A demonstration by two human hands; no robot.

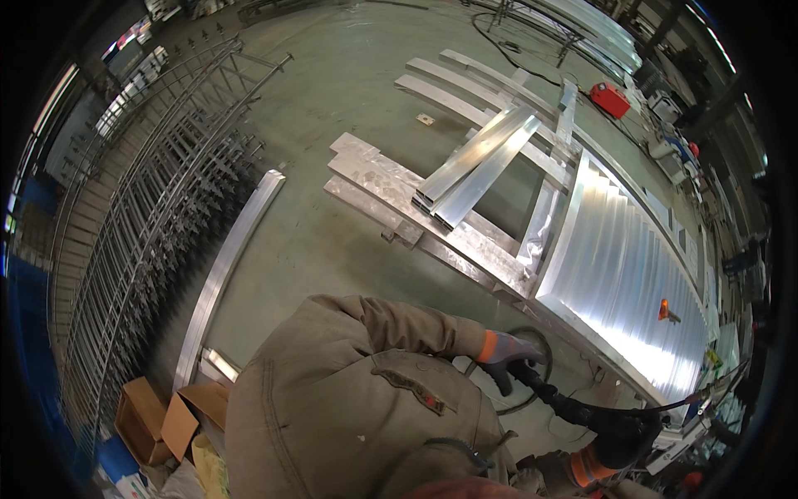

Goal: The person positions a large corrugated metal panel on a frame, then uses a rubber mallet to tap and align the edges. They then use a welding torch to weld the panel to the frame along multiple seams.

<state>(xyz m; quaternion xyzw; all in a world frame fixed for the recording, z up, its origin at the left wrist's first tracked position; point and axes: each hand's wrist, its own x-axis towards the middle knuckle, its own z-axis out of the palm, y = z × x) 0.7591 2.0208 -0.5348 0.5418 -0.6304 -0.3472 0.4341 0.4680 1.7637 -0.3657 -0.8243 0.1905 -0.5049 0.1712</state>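
Observation:
My left hand, in a grey glove with an orange cuff, grips a black hose close to my brown jacket. The hose runs down right to a black torch handle, which my right hand, in a dark glove with an orange cuff, holds. Both hands hover over the near corner of a large shiny metal frame lying on the floor. A ribbed metal panel fills that frame. A thin cable leads off right from the torch.
Loose metal bars lie stacked across flat plates. A small orange tool rests on the panel. A curved metal beam lies left, beside spiked fence panels. Cardboard boxes sit lower left; a red machine stands far right.

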